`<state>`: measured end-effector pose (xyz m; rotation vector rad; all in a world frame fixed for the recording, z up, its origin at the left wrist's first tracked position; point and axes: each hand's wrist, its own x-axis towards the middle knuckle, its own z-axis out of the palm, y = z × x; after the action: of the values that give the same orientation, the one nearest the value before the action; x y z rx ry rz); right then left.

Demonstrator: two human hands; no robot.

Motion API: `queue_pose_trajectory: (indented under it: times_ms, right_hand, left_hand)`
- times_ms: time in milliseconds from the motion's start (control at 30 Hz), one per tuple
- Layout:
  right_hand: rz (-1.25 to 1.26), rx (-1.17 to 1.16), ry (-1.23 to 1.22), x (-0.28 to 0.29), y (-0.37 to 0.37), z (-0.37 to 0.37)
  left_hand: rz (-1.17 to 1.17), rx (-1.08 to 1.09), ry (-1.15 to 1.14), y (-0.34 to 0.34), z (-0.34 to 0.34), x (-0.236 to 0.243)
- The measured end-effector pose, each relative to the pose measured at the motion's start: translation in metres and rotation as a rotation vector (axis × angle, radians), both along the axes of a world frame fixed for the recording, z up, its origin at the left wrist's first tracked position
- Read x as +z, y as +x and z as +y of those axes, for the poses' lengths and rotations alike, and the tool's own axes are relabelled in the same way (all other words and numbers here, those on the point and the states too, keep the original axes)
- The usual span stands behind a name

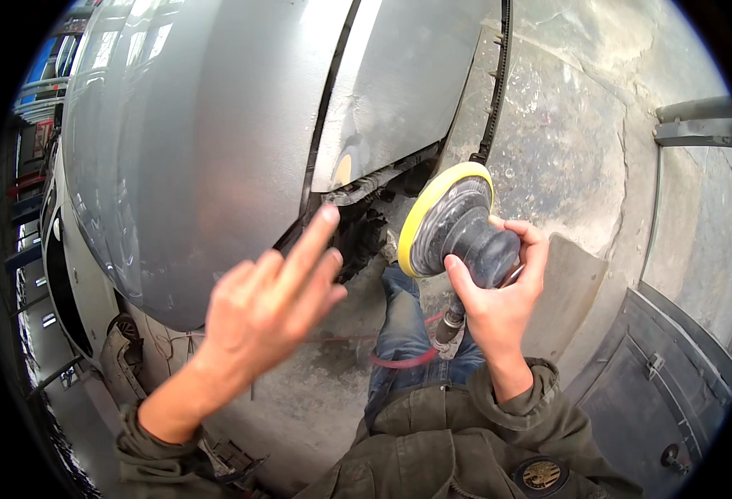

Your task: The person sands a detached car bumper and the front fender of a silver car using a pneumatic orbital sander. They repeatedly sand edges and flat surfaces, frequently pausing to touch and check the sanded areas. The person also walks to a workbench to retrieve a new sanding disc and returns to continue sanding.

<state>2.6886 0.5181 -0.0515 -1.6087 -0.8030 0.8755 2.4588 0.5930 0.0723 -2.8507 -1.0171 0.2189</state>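
- Jacket (411,470): dark green, at the lower edge; a round badge (541,476) sits on the right side of it; both cuffs expose the wrists.
- Jeans (403,320): blue, below the hands; a red hose (403,363) curves across them.
- Right hand (505,309): grasping the sander (478,237) by its black rounded body; the thumb lies on the near side, the fingers wrap around the far side.
- Sander position: raised in front of the legs, right of centre, well apart from the grey panels; its round pad is tilted nearly on edge, with the yellow rim (412,229) toward the left; a metal fitting (446,331) extends from the underside, near the hose.
- Left hand (262,316): released, gripping nothing; the index finger is extended, the other fingers loosely bent; the fingertip is at the lower corner of the narrower panel (403,75); contact cannot be determined.
- Narrower panel: grey, with a beige patch (343,170) near that corner; a dark gap (324,108) separates it from the large curved panel (199,141) at left, which is glossy toward its outer side.
- Dark recess (362,237): below the narrower panel, between the hands.
- Floor (565,125): grey, worn; a black strip (499,83) runs along it beyond the sander; a grey metal cabinet (628,374) stands at right.
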Motion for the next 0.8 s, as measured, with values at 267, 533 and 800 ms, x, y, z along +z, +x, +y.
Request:
queue_pose_trajectory:
  times_ms: [267, 533, 800]
  right_hand:
    - [-0.076, 0.037, 0.029, 0.008, 0.000, 0.013]
    - [-0.116, 0.020, 0.079, 0.028, -0.005, 0.033]
    - [-0.077, 0.021, 0.070, 0.055, 0.018, 0.015]
  left_hand:
    - [-0.323, 0.288, -0.124, 0.015, -0.053, -0.040]
    - [-0.751, 0.545, -0.214, 0.027, -0.053, -0.057]
    - [-0.806, 0.540, 0.139, 0.043, -0.035, -0.046]
